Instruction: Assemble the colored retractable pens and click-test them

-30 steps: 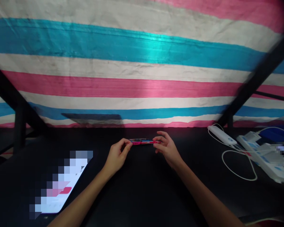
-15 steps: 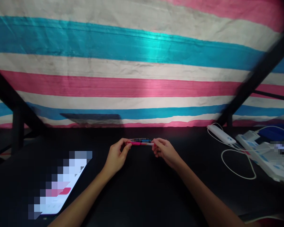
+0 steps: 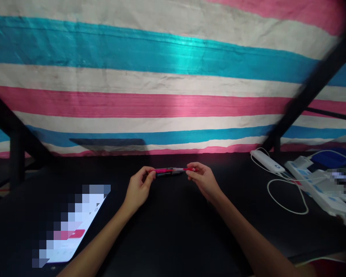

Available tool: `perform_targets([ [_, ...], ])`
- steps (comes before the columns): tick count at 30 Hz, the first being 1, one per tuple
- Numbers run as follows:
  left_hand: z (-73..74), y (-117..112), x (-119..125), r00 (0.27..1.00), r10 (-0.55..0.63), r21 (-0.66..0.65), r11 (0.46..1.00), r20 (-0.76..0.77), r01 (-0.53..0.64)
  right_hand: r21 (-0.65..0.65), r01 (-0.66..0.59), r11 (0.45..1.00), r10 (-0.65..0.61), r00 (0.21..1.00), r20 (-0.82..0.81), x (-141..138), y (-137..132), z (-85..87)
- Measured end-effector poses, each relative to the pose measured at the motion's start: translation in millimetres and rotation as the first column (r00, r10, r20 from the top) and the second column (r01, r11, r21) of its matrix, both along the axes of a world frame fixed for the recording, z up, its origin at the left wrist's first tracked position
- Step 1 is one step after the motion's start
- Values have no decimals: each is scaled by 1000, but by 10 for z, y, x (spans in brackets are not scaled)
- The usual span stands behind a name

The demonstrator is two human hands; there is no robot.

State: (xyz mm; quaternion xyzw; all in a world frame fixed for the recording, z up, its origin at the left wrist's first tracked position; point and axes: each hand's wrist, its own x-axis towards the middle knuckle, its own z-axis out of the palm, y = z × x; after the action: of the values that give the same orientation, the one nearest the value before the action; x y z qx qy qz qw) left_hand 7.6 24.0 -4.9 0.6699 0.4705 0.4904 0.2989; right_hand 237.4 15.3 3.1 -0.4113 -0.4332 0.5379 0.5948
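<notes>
A pink-and-clear pen [image 3: 162, 171] with a red right end is held level between my two hands over the black table. My left hand [image 3: 139, 185] pinches its pink left end between thumb and fingers. At the other end, my right hand [image 3: 202, 178] has thumb and fingertips closed around the red part. Just behind and below it lie dark and blue pens [image 3: 170, 174], partly covered by the held one, so I cannot tell how many there are.
A lit phone [image 3: 75, 227], partly pixelated, lies at the left on the black table [image 3: 167, 234]. To the right are a white power bank [image 3: 267, 161], a white power strip [image 3: 320, 190], looping cables and a blue item [image 3: 330, 157]. Dark frame bars flank a striped sheet behind.
Both hands have lifted slightly with the pen, which now overlaps the pens behind it. More of its red right end shows. The whole view has shifted a little.
</notes>
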Motion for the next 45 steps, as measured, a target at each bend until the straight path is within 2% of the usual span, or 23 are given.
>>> perform_targets([
  [8, 65, 18, -43, 998, 39, -6, 999, 51, -39, -7, 72, 997, -72, 980, -185, 90, 85, -4],
  [13, 45, 33, -51, 998, 48, 9, 999, 43, -49, -6, 121, 993, -120, 971, -208, 146, 131, -14],
  [21, 49, 18, -46, 999, 48, 2, 999, 26, -48, -28, 109, 994, -112, 964, -241, 117, 118, -14],
  [30, 45, 18, -49, 999, 47, 4, 999, -5, -47, -26, 108, 994, -111, 975, -194, 106, 107, -2],
  [35, 25, -13, -1, 1000, 4, -12, 1000, 17, -3, -19, 54, 998, -56, 988, -147, 44, 63, -28],
  [40, -14, -55, 73, 996, -82, -54, 995, 33, 84, -16, -5, 1000, 5, 999, -37, -34, 12, -77],
  [45, -44, -30, 41, 996, -80, -35, 996, 49, 81, 57, 9, 998, -20, 982, 186, -14, 13, -75],
])
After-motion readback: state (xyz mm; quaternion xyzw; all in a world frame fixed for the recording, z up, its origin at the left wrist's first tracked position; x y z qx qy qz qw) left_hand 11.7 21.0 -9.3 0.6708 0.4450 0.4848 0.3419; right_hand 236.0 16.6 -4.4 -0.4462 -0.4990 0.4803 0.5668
